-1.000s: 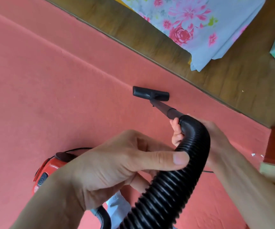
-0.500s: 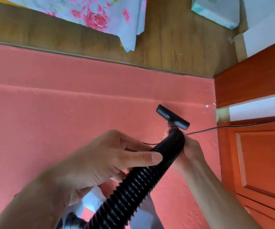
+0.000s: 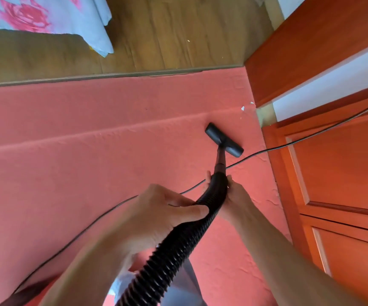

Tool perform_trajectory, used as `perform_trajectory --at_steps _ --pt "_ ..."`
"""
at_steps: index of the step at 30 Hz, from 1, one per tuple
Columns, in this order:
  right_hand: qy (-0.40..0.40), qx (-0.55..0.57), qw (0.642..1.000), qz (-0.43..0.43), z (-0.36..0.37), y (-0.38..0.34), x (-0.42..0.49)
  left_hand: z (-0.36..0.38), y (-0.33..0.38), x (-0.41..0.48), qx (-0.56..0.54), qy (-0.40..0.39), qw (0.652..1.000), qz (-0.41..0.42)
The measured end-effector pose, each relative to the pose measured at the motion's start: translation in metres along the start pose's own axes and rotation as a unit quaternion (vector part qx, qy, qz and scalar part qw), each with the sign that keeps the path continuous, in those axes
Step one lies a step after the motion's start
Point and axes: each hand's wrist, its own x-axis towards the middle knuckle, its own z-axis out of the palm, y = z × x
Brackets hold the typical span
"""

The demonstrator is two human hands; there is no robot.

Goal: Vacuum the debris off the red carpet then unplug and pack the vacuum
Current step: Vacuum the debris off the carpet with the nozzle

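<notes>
Head view: both hands, left (image 3: 163, 215) and right (image 3: 234, 195), grip the hose (image 3: 192, 237) as the nozzle (image 3: 224, 139) has swung toward scraps (image 3: 242, 108) at the carpet's (image 3: 90, 173) far right corner.

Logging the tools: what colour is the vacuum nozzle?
Black, clearest in the head view: the nozzle sits on the red carpet.

No legible text, label or number on anything in view
</notes>
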Motion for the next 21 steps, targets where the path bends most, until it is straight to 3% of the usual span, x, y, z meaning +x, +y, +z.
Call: perform_trajectory --at_steps 8,14,21 --pt "-0.023 -0.201 0.979 0.026 -0.004 -0.058 0.007 0.002 0.029 0.035 -0.008 -0.001 1.000 -0.004" --pt "-0.029 -0.199 0.979 -0.014 0.012 -0.098 0.017 0.024 0.045 0.070 -0.004 0.002 1.000 0.005" --pt "0.016 -0.148 0.987 -0.066 0.017 -0.112 0.052 0.059 0.043 0.107 -0.009 0.083 0.996 0.018"
